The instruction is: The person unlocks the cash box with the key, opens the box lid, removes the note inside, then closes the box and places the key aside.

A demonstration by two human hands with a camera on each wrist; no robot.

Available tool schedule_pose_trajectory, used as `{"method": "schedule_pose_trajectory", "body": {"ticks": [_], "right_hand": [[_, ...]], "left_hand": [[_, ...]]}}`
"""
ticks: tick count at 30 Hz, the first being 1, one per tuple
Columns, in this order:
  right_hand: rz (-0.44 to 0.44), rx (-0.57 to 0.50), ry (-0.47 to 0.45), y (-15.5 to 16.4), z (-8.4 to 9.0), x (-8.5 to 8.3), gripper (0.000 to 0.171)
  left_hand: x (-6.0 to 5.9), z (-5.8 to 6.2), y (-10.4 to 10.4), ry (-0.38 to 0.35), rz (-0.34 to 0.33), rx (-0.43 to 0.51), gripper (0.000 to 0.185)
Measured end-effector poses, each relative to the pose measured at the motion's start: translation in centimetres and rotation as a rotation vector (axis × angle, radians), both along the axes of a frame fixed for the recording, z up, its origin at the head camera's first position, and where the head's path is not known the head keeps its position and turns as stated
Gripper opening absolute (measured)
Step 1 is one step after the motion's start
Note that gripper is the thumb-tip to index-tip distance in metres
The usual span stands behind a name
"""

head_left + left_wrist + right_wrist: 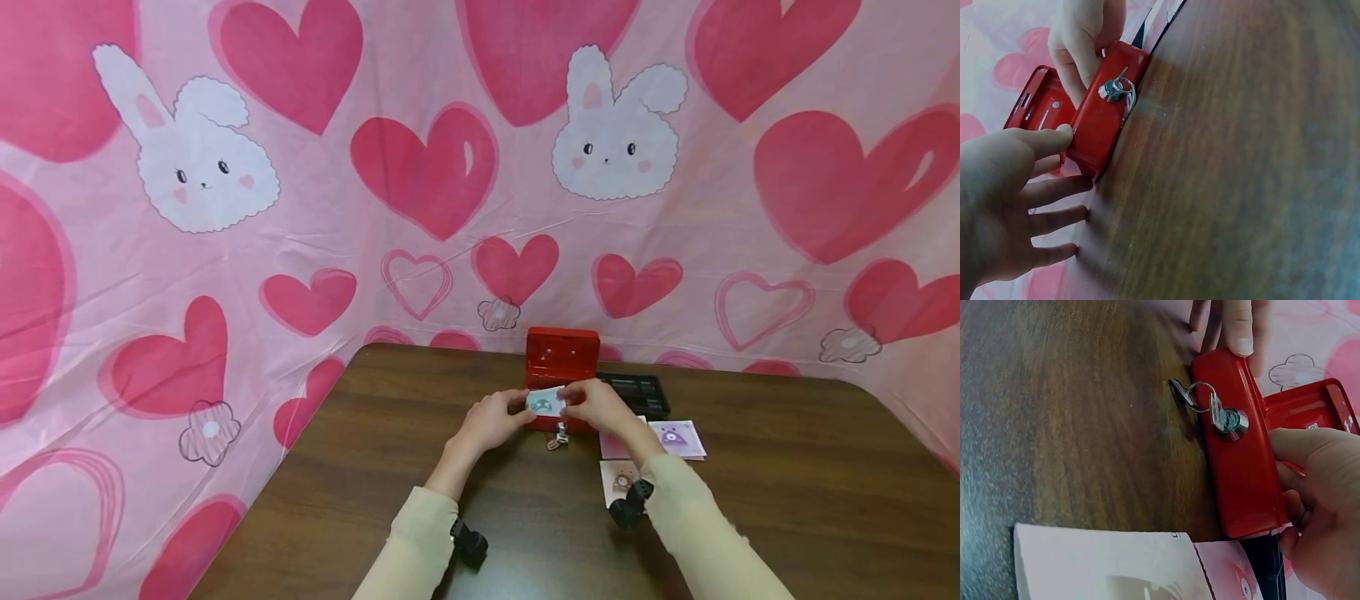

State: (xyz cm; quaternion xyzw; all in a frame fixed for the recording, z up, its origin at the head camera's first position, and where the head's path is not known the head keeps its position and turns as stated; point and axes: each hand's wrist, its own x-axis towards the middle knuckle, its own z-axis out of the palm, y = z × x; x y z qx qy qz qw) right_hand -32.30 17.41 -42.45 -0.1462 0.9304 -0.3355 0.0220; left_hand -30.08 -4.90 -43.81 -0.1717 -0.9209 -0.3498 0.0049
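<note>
Pale green card (545, 402) at the mouth of the red box (562, 367), right between two hands! The right hand (600, 406) has its fingers down in the box, tips at the card's right edge; whether they grip it, I can't tell. Over on the other end, the left hand (491, 421) is loose, fingers spread and straight, thumb resting on the box's rim. Lid up at the back, keys (561, 433) dangling at the front lock! Just beside, a black tray (633, 392), and nearer, a purple-pictured card (678, 437) on the wooden table (337, 467).
</note>
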Motion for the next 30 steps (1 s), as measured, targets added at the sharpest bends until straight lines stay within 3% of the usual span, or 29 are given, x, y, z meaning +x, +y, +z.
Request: {"method": "schedule_pose_trajectory", "body": {"ticks": [16,30], "right_hand": [[-0.091,-0.174,0.09,2.3,0.9,1.2,0.037],[-0.08,-0.205,0.191,5.0,2.4,2.7,0.038]], "left_hand": [[-0.4,-0.1,0.2,0.001,0.018,-0.024,0.049],[-0.3,-0.2,0.1,-0.008,0.033,-0.012,0.05]]}}
